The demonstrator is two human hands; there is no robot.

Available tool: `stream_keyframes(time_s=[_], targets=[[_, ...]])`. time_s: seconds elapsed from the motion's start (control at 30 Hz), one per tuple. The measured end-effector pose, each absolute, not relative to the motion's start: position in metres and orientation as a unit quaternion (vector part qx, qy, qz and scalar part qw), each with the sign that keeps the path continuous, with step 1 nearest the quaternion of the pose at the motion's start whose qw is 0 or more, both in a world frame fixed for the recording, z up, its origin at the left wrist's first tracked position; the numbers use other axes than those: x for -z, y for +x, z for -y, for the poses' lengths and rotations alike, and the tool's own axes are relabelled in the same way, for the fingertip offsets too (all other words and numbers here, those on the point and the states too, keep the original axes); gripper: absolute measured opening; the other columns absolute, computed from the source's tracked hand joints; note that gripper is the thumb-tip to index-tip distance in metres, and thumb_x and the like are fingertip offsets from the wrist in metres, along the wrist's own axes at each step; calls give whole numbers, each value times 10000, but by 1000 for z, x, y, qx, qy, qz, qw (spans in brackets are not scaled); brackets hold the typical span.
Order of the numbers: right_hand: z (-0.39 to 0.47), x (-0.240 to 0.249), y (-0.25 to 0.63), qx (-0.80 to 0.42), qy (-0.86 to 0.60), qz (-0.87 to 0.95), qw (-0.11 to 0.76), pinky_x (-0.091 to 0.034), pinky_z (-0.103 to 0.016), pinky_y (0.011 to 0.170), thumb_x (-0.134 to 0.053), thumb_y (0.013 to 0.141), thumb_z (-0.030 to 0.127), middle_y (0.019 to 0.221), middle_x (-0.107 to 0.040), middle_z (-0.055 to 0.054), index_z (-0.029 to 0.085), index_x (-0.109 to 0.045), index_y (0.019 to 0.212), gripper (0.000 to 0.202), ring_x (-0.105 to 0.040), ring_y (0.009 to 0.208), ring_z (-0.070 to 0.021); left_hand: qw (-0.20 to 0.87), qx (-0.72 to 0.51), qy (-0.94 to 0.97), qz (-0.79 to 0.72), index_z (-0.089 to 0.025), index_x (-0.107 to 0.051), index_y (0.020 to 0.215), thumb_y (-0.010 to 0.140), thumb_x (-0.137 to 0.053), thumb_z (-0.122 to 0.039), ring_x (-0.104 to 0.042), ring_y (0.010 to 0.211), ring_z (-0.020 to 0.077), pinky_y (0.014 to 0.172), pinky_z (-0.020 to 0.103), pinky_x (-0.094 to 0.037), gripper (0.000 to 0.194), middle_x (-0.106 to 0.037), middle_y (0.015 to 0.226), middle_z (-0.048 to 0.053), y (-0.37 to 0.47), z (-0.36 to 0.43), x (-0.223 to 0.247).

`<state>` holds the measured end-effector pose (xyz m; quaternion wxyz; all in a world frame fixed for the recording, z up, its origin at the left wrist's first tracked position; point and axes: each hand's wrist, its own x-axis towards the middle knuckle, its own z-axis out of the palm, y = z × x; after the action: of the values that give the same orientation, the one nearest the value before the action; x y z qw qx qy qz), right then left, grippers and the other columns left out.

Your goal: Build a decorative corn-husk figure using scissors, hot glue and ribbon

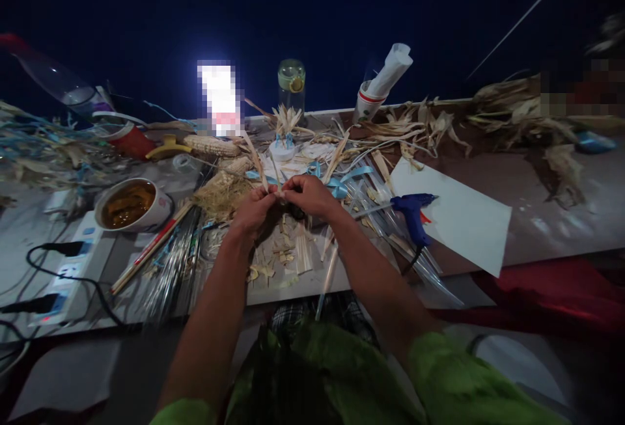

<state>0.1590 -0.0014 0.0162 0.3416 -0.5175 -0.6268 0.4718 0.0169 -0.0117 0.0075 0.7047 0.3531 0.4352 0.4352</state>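
Near the middle of the cluttered table, my left hand (254, 211) and my right hand (308, 194) meet with their fingertips together. Both pinch a pale dried husk piece (256, 157), whose strip rises up and to the left from between the fingers. Just beyond them stands a small husk bundle (286, 120) tied with blue ribbon on a white round base (282, 151). Light blue ribbon (349, 181) curls to the right of my hands. A tan fibre clump (219, 196) lies beside my left hand. Husk scraps (280, 252) are scattered below.
A blue glue gun (414, 217) rests by a white sheet (459, 220) at the right. To the left are a bowl of brown liquid (159, 211), a power strip (78, 275) and clear sticks (178, 269). A glass jar (291, 90) and paper cup (366, 105) stand behind.
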Motion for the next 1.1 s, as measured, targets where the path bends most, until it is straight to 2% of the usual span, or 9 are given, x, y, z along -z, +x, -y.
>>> stream_keyframes(time_s=[0.13,0.37,0.53,0.7,0.8,0.9,0.97,1.1], targets=[[2,-16,158,-425,-542,645,332,-371,-219,584,-548,682,255,650,-580,8,133,-594,695,131,-487,597,-86,689,-443,360,-446,-148,-527,708,544,-712,-225,-449,415,49,424,163,-314,259,-529,510,-59,19,11,-5],[3,-11,156,-397,-537,663,339,-346,-210,554,-534,673,274,630,-565,12,139,-571,677,140,-475,582,-83,628,-431,447,-469,-148,-544,719,615,-651,-249,-401,438,52,448,177,-298,180,-498,528,-56,11,7,1],[4,-12,157,-362,-539,693,315,-295,-206,527,-500,662,243,590,-527,25,149,-541,630,108,-436,553,-75,503,-393,582,-504,-141,-535,662,662,-560,-220,-385,501,69,497,193,-304,83,-460,542,-47,9,7,-1],[6,-15,156,-363,-529,704,304,-272,-209,521,-477,639,220,560,-482,37,152,-513,599,86,-395,540,-70,396,-372,634,-550,-150,-507,629,666,-507,-186,-361,511,80,495,204,-283,51,-412,523,-49,13,10,-4],[9,-18,153,-394,-495,711,305,-266,-210,519,-472,623,215,546,-451,44,154,-497,582,78,-373,536,-68,368,-380,625,-574,-152,-484,593,657,-513,-179,-343,499,75,476,203,-263,75,-394,510,-48,12,8,-1],[10,-22,154,-446,-460,691,335,-263,-211,514,-479,606,215,528,-412,52,157,-484,570,69,-349,524,-65,395,-425,558,-593,-155,-499,653,667,-525,-216,-338,459,67,447,196,-262,68,-402,505,-54,8,5,1],[8,-25,161,-516,-440,627,384,-258,-209,500,-495,595,229,516,-396,55,162,-474,570,74,-325,501,-61,438,-451,513,-584,-156,-515,707,664,-552,-259,-353,436,65,433,194,-276,117,-423,510,-54,6,4,1],[3,-35,190,-672,-306,449,504,-292,-212,487,-546,565,273,526,-400,49,178,-448,585,138,-338,481,-64,485,-478,485,-549,-158,-511,670,613,-612,-259,-338,406,49,410,182,-256,155,-397,486,-64,5,4,0]])
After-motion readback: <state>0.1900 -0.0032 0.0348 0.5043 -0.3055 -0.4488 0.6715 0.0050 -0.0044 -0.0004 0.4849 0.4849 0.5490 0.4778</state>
